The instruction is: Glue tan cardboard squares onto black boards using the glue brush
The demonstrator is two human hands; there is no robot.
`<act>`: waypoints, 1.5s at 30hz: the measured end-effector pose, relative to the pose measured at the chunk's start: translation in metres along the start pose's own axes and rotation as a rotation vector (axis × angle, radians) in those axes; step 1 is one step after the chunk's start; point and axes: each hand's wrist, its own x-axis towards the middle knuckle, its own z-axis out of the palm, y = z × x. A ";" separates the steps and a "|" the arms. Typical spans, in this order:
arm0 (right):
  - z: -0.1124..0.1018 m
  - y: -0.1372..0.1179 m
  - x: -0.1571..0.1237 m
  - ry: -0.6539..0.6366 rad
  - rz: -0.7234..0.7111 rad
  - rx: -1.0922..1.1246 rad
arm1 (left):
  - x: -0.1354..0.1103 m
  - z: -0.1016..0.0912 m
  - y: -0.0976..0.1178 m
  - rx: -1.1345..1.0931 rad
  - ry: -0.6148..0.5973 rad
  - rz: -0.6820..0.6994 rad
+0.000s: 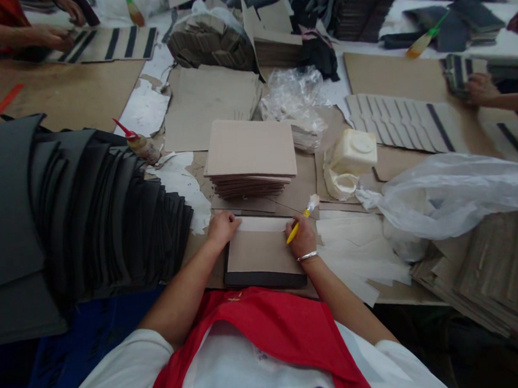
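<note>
In front of me lies a beige board [263, 250] on top of a black sheet [265, 278], whose dark edge shows along the near side. A pale strip runs along the board's far edge. My left hand [223, 228] has its fingers pressed together at the far left corner; whether they pinch the edge is unclear. My right hand [302, 238] is closed around a brush [298, 227] with a yellow handle and whitish bristles pointing up and away, and it rests at the board's right side. Just beyond stands a stack of beige boards [250, 150].
Black folded sheets [108, 212] pile up at left, beside a red-tipped glue bottle [141, 142]. A cut white jug [350, 157] and clear plastic bag [460, 193] stand right, above stacked boards [493, 265]. Other people's hands work at far left [52, 37] and right [481, 88].
</note>
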 end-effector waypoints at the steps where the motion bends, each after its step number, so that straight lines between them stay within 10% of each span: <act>1: 0.001 0.000 0.000 0.006 -0.002 -0.001 | 0.000 0.000 0.000 0.000 0.001 0.001; 16: 0.003 0.000 -0.001 -0.062 -0.005 -0.062 | -0.009 0.002 0.009 0.200 0.104 0.056; 22: -0.021 0.004 0.000 0.024 0.061 -0.082 | -0.028 0.014 0.022 0.386 -0.036 0.632; 31: 0.003 -0.047 -0.032 -0.228 -0.299 0.090 | -0.051 0.047 0.003 0.358 -0.048 0.585; 40: -0.023 0.007 -0.039 -0.063 -0.221 -0.114 | -0.072 0.018 -0.001 0.343 -0.088 0.311; 45: -0.050 0.003 -0.036 0.135 -0.345 -0.014 | -0.144 -0.063 -0.008 0.073 0.071 0.500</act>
